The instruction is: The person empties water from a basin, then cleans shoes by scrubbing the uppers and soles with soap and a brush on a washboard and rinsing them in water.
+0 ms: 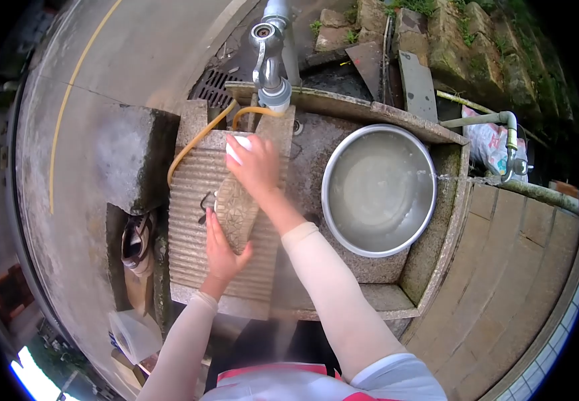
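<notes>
A shoe (236, 217) lies sole up on a ridged concrete washboard (189, 267), its patterned tan sole facing me and a dark lace loop beside it. My left hand (223, 259) grips the near end of the shoe, fingers along its left side and thumb on the right. Above the far end, my right hand (259, 166) is closed round a small white object (238, 148), slightly blurred. Most of that object hides under the fingers, so its kind cannot be made out.
Right of the washboard, a metal basin (430, 194) of cloudy water sits in a concrete sink (436, 267). A tap (513, 160) runs toward it. Another tap (267, 50) stands ahead, near a yellow hose (199, 144). At left are a stone block (129, 157) and another shoe (137, 244).
</notes>
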Tool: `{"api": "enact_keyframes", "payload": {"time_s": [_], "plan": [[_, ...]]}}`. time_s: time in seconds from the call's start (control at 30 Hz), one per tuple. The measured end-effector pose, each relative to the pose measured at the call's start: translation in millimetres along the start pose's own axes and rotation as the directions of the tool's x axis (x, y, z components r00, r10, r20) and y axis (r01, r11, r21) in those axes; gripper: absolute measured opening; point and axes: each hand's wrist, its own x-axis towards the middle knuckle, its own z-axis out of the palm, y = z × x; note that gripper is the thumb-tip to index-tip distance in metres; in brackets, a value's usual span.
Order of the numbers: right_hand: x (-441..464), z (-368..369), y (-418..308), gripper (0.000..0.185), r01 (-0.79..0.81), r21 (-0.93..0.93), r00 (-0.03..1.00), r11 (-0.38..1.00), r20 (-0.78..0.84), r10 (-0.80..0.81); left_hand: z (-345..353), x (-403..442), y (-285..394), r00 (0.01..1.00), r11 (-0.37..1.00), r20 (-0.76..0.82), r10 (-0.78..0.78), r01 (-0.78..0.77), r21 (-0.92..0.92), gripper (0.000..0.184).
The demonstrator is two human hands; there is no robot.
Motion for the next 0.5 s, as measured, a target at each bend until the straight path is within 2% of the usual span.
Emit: {"api": "enact_keyframes", "payload": {"time_s": [0.03,0.07,0.13,0.2,0.27,0.33,0.43,0.5], "plan": [[-25.0,-16.3,-3.8,0.043,0.021,0.057,0.997,0.998,-0.069,-0.017,-0.1,0.5,0.4,1.000,1.000,-0.012,0.023,-0.023,-0.009,0.103],[-52.2,-38.7,-14.2,0.043,0.051,0.085,0.998,0.995,-0.051,-0.046,-0.3,1.0,0.3,0.999,0.999,-0.012,0.034,-0.035,-0.018,0.103],[-92.2,-69.7,-38.9,0.043,0.178,0.116,0.980,0.977,0.073,-0.187,0.6,-1.5,-4.8,0.999,0.999,-0.011,0.044,-0.044,-0.022,0.103],[-80.7,-64.5,-39.0,0.043,0.237,0.131,0.958,0.963,0.130,-0.254,2.6,-0.1,-8.0,1.000,1.000,0.017,0.008,-0.007,-0.028,0.102],[-38.5,-31.0,-17.9,0.041,0.169,0.067,0.981,0.983,0.084,-0.175,-2.7,0.7,0.2,0.997,0.997,0.046,-0.055,0.057,-0.049,0.102],[-1.4,0.6,-5.4,0.037,0.041,-0.040,0.998,0.998,0.051,-0.039,1.3,3.9,2.2,0.999,0.999,0.013,-0.042,0.043,-0.023,0.103],[-7.5,-7.2,-2.7,0.039,0.010,-0.037,1.000,0.999,0.020,-0.009,-0.9,0.1,0.8,1.000,1.000,0.001,-0.024,0.024,-0.010,0.104],[-56.1,-50.1,-30.1,0.041,0.103,-0.032,0.994,0.994,0.027,-0.103,-2.9,0.9,-0.2,1.000,1.000,0.006,0.006,-0.006,-0.028,0.103]]}}
